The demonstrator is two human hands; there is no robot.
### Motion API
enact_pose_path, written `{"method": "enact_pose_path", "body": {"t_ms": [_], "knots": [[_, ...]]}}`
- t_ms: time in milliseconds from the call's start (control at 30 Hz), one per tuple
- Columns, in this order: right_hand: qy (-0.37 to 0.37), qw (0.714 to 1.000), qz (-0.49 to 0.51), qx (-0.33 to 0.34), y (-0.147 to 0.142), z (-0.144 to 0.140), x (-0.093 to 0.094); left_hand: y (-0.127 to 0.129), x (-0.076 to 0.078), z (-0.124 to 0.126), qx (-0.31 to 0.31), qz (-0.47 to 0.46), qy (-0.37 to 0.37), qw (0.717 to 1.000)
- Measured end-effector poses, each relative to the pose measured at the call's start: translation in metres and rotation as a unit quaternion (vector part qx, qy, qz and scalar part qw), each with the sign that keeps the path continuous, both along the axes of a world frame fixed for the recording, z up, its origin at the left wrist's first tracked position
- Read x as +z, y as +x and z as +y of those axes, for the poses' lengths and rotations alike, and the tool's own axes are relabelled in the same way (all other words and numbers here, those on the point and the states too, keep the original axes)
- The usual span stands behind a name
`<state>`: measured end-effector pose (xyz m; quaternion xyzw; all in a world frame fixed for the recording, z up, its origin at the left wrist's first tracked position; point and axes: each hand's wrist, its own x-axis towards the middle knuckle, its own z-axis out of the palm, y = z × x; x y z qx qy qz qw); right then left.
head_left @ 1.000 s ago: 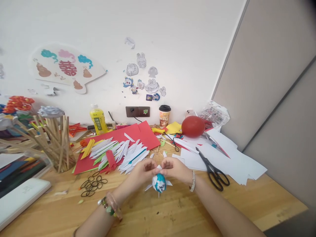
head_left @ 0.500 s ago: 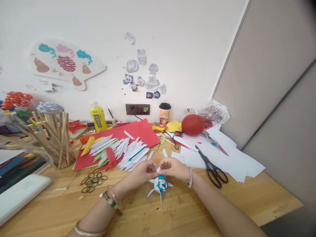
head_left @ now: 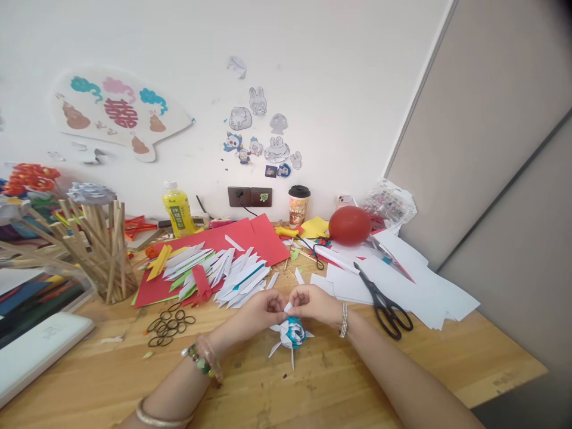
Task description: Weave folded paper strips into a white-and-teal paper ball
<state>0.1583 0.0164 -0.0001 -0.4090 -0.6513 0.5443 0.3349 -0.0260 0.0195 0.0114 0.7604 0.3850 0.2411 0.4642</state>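
A blue and white folded-paper flower [head_left: 295,333], with several white points sticking out around it, sits just above or on the wooden table [head_left: 241,381]; I cannot tell which. My left hand [head_left: 267,308] is closed, its thumb and fingertips pinching a white paper piece at the flower's far side. From the other side my right hand [head_left: 307,302] pinches the same white piece [head_left: 288,307], so the fingertips of both hands meet. The fingers partly hide where this piece joins the flower.
Folded paper strips [head_left: 243,277] lie on red paper [head_left: 152,283] beyond my left hand. Black rubber bands [head_left: 167,326] are scattered at the left, near a bundle of wooden sticks [head_left: 114,256]. Black scissors [head_left: 379,304] rest by white sheets [head_left: 429,289] on the right. A red balloon [head_left: 350,226] stands behind.
Hardly anything differs. Both hands keep their pinch on the white paper piece, and the flower has shifted very slightly to the right.
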Motion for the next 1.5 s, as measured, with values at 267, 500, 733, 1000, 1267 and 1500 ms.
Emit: {"method": "enact_pose_path", "body": {"t_ms": [267, 500, 733, 1000, 1267, 1500], "knots": [[-0.015, 1.0, 0.0, -0.004, -0.001, 0.001, -0.003, 0.002, 0.002, -0.003, 0.012, 0.0, -0.01, 1.0], [0.04, 0.996, -0.012, -0.073, -0.001, -0.001, 0.007, 0.004, 0.011, -0.007, 0.008, -0.027, -0.008, 1.0], [0.02, 0.99, 0.045, -0.134, -0.001, 0.0, 0.02, 0.001, 0.023, -0.015, 0.021, -0.044, 0.12, 0.992], [0.01, 0.983, 0.047, -0.178, 0.003, 0.008, 0.013, -0.005, 0.027, -0.017, -0.028, 0.143, 0.473, 0.869], [0.119, 0.949, 0.033, -0.289, 0.001, 0.008, 0.012, 0.01, 0.017, -0.018, 0.112, 0.091, 0.301, 0.943], [0.278, 0.902, -0.017, -0.329, -0.007, -0.004, 0.012, 0.012, 0.024, -0.016, 0.114, -0.212, -0.169, 0.956]]}}
